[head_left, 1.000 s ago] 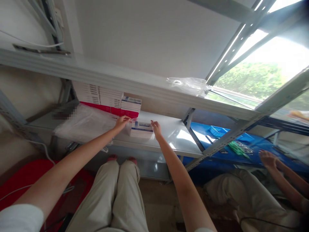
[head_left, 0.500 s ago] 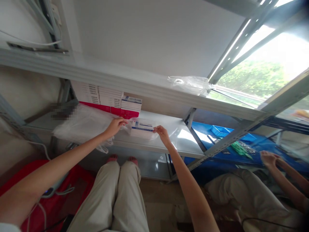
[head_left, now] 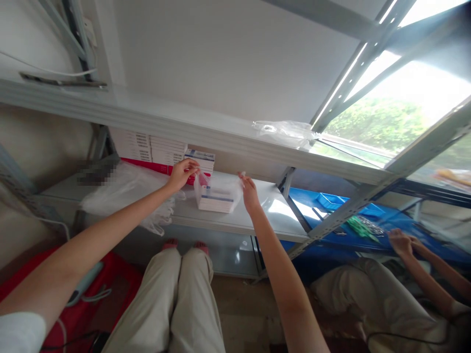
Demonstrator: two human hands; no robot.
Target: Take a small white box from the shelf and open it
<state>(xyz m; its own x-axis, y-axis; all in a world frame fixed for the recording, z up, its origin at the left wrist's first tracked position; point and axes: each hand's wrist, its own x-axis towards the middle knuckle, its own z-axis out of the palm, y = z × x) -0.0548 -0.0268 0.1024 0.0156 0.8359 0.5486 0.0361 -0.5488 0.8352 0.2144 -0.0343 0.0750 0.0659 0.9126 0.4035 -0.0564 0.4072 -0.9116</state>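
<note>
- Shelf (head_left: 257, 223) carrying stack of boxes (head_left: 215, 198) inside clear bag (head_left: 221, 185), near front edge.
- Left hand (head_left: 182, 172) pinching bag's left rim, fingers closed on film; right hand (head_left: 249, 192) pinching right rim likewise.
- Risk judged: thin film tearing or slipping under uneven pull.
- Risk judged: stack toppling, sliding off shelf.

Counted: two own hands, left (head_left: 181, 172) and right (head_left: 249, 191); one bagged stack of boxes (head_left: 215, 198); perhaps four box stacks behind (head_left: 162, 151), edges blurred; one co-worker's hand (head_left: 399, 241).
</note>
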